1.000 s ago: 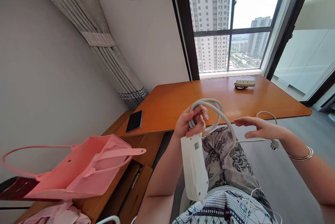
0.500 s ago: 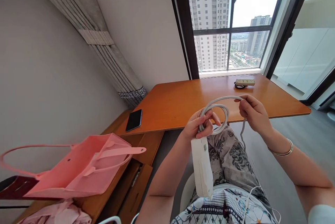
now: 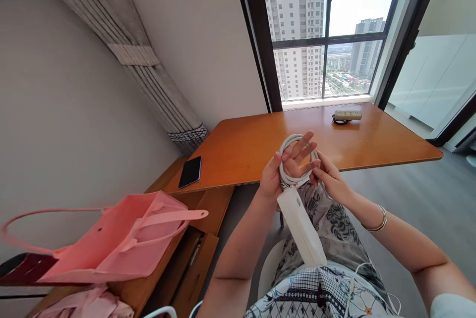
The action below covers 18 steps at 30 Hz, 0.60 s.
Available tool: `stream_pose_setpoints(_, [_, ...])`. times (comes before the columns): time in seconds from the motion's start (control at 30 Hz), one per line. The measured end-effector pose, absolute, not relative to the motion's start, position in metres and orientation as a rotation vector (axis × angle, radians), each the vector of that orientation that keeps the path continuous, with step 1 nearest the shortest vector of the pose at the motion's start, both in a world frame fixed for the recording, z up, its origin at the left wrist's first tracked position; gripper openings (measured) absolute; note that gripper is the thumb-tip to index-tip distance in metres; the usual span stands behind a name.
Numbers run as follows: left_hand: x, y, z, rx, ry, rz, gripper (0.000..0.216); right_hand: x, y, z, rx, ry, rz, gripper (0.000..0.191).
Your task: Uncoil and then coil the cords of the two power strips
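Observation:
A pale grey cable [image 3: 293, 179] is wound in a round coil of several turns. My left hand [image 3: 277, 174] holds the coil, its fingers spread through the loop and its thumb at the left side. From the coil's lower end hangs a long white block [image 3: 303, 229], like a power strip seen on a plain side, tilted over my lap. My right hand [image 3: 330, 182] pinches the cable at the coil's right side, its fingertips close to the left hand's fingers. Part of the cable is hidden behind the right hand.
On the wooden table [image 3: 245, 144] lie a black phone [image 3: 190, 172] at the left and a beige power strip [image 3: 347, 115] at the far right. A pink bag [image 3: 111, 238] and pink cloth [image 3: 85, 303] rest on the wooden cabinet at left. A thin white cord [image 3: 351, 288] crosses my lap.
My right hand has moved left and down, bringing the cable against the coil. My left fingers have spread inside the loop, and the white block has swung to the right.

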State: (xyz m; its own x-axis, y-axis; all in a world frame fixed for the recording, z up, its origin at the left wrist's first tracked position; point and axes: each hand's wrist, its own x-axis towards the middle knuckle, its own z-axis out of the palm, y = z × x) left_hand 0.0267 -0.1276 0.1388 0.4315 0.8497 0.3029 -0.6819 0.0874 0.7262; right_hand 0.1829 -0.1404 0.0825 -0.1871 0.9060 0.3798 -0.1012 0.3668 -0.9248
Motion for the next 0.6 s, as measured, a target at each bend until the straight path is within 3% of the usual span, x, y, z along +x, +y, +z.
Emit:
stream_pose_setpoints(0.1, [0.028,-0.125,0.145,0.966,0.231,1.283,0.042,0.186,-0.146,0.061,-0.893,-1.697,0.948,0.052])
stream_pose_setpoints(0.3, [0.02,-0.11,0.152,1.095,0.224,1.512,0.04,0.214,-0.157,0.025,-1.132,-2.174,0.561,0.072])
stream_pose_setpoints(0.6, [0.024,-0.103,0.124,1.364,0.28,1.342,0.031,0.253,-0.149,0.088,-0.929,-2.6,-0.367,0.036])
